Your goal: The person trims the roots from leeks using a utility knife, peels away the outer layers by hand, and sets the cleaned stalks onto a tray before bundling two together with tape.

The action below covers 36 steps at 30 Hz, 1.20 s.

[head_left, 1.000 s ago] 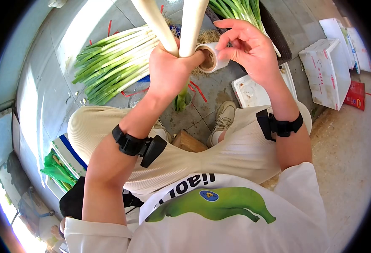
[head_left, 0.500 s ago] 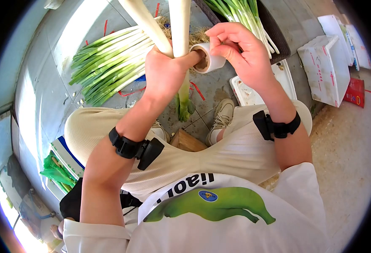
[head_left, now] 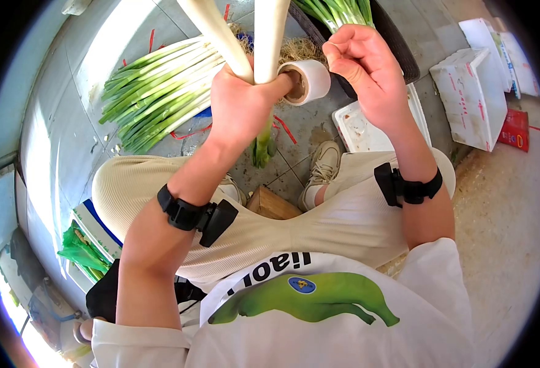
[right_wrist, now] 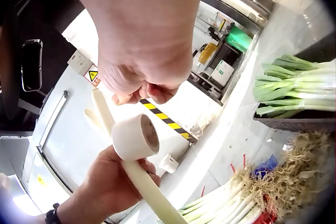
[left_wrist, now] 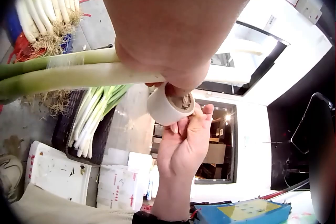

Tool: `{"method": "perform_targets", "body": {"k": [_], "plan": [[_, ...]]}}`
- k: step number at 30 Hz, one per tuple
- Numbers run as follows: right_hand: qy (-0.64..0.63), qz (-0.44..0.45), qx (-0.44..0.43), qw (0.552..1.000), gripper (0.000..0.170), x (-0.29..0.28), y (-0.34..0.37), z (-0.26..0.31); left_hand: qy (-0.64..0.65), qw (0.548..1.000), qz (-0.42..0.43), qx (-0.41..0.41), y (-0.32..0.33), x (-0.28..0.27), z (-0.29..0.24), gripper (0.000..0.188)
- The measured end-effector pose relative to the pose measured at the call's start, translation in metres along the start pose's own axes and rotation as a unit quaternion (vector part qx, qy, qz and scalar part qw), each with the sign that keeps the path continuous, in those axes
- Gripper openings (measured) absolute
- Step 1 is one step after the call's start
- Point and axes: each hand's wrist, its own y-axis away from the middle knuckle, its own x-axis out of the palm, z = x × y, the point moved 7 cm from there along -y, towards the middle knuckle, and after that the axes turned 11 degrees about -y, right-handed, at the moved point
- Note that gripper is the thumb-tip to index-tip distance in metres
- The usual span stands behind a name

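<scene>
My left hand [head_left: 242, 101] grips two thick leeks [head_left: 271, 40], their white shafts spreading upward in the head view. A roll of tape [head_left: 316, 81] sits on the left thumb, which pokes into its core. In the left wrist view a band of clear tape [left_wrist: 65, 61] crosses the leeks near their green part. Close beside the roll is my right hand [head_left: 371, 76], fingers curled and thumb near the forefinger. I cannot tell whether the tape's end is between them. The right wrist view shows the roll [right_wrist: 130, 137] just below that hand's fingertips.
Many leeks [head_left: 159, 92] lie in a heap on the tiled floor at left, with red ties around. A dark basket [head_left: 405, 61] at the back holds more green stalks. A white tray [head_left: 356, 132], a foam box [head_left: 469, 98] and a wooden block [head_left: 273, 203] stand nearby.
My right hand first moved left along with the roll, then drew away from it to the right, fingers more curled. The left hand shifted slightly left and keeps its grip on the leeks.
</scene>
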Motion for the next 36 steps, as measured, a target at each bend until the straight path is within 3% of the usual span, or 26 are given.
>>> {"method": "perform_targets", "body": {"k": [10, 13, 22, 24, 36], "plan": [[0.042, 0.008, -0.024, 0.999, 0.031, 0.002, 0.005, 0.009, 0.050, 0.999, 0.018, 0.004, 0.004, 0.008, 0.002, 0.018], [0.076, 0.043, 0.030, 0.996, 0.037, 0.005, 0.006, 0.005, 0.060, 0.998, 0.030, 0.017, 0.001, 0.012, 0.008, 0.018], [0.067, 0.044, 0.055, 0.995, 0.019, 0.012, 0.001, 0.001, 0.006, 1.000, 0.000, 0.021, 0.003, 0.004, 0.007, 0.020], [0.117, 0.051, 0.045, 0.991, 0.013, 0.014, 0.001, 0.000, -0.001, 1.000, 0.004, 0.002, 0.004, 0.003, 0.007, 0.020], [0.057, 0.058, 0.039, 0.996, 0.015, 0.014, -0.006, -0.010, 0.032, 0.999, -0.010, 0.026, -0.002, 0.000, 0.012, 0.024]]}}
